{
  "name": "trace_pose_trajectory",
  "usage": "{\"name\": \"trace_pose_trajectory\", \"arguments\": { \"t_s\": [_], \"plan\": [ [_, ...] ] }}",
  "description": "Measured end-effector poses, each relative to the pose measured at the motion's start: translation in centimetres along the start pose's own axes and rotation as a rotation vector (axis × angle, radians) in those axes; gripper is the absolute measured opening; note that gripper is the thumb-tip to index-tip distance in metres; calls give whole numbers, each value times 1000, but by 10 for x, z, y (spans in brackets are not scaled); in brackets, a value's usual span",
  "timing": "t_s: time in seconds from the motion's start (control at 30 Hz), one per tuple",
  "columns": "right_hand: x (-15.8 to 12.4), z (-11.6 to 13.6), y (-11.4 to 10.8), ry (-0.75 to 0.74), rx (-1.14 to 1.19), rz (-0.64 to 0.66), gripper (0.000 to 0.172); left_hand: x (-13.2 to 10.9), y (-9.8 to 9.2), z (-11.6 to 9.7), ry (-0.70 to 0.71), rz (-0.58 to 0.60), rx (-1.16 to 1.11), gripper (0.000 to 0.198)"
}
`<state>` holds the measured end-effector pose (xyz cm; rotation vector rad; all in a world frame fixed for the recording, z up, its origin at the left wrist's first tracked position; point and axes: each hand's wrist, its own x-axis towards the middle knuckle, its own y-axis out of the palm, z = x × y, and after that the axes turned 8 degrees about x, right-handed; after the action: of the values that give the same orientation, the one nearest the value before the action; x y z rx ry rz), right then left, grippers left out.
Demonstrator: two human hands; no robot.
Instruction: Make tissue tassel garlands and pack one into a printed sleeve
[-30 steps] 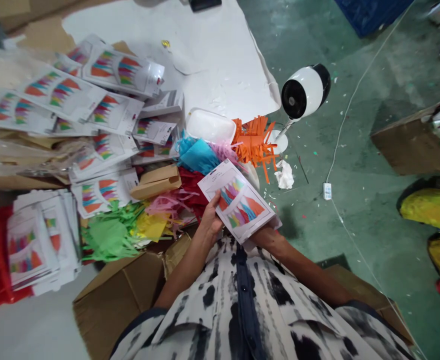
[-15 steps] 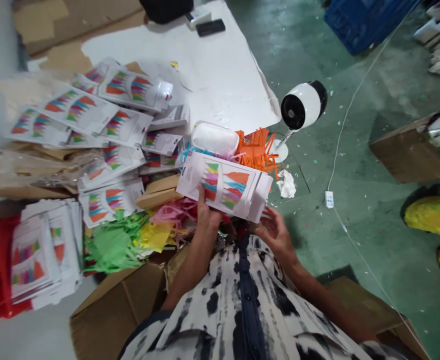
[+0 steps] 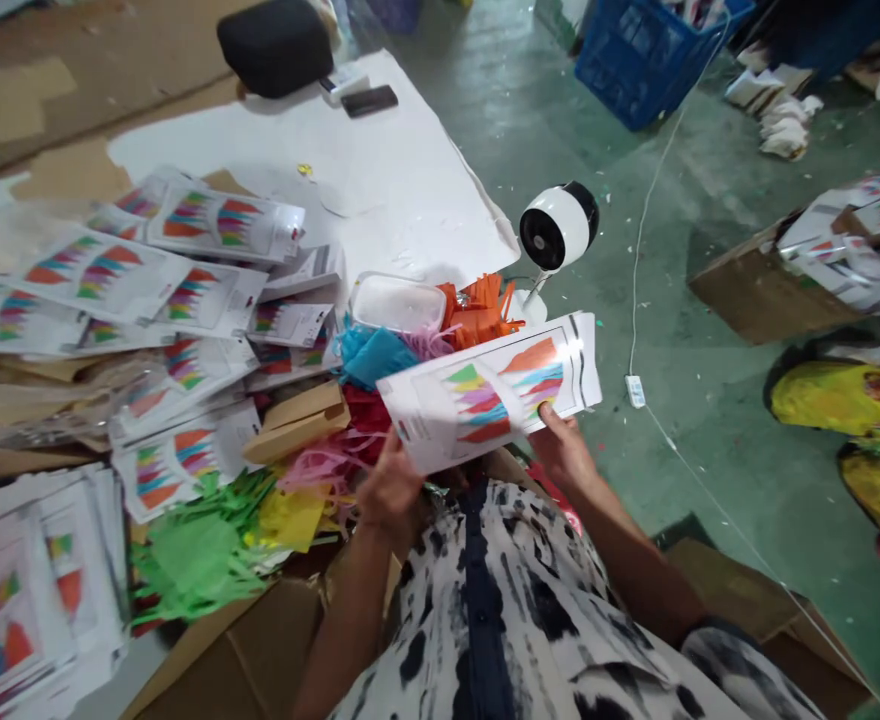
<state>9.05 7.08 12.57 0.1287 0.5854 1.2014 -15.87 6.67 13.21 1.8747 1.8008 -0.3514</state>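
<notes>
I hold a flat white packet (image 3: pixel 494 392) printed with coloured tassel shapes, lying crosswise in front of my chest. My left hand (image 3: pixel 391 490) grips its lower left corner from beneath. My right hand (image 3: pixel 562 445) pinches its lower right edge with the thumb on top. Just beyond the packet lie loose paper tassels in orange (image 3: pixel 479 306), blue (image 3: pixel 371 352), pink (image 3: pixel 327 462), yellow (image 3: pixel 291 516) and green (image 3: pixel 185 560).
Many similar packets (image 3: pixel 185 300) spread over the left of the table, with a stack (image 3: pixel 20 590) at the near left. A white plastic tub (image 3: pixel 398 303), a small white fan (image 3: pixel 556 228), a brown box (image 3: pixel 297 420), open cartons (image 3: pixel 762 290) and a blue crate (image 3: pixel 635 60) surround me.
The packet has turned from slanted to lying crosswise and moved right. My right hand, which let go half a second ago, now grips its right edge.
</notes>
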Motion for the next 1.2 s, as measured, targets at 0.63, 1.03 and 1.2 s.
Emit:
{"name": "trace_pose_trajectory", "arguments": {
  "t_s": [0.63, 1.03, 1.2],
  "plan": [
    [-20, 4, 30, 4, -329, 112, 49, -8, 39, 20, -113, -117, 35, 52],
    [-45, -1, 25, -85, -436, 254, 58, -23, 18, -32, -89, 30, 101, 48],
    [-48, 1, 23, -216, -222, 185, 73, -29, 25, -30, -68, -91, 80, 43]
  ]
}}
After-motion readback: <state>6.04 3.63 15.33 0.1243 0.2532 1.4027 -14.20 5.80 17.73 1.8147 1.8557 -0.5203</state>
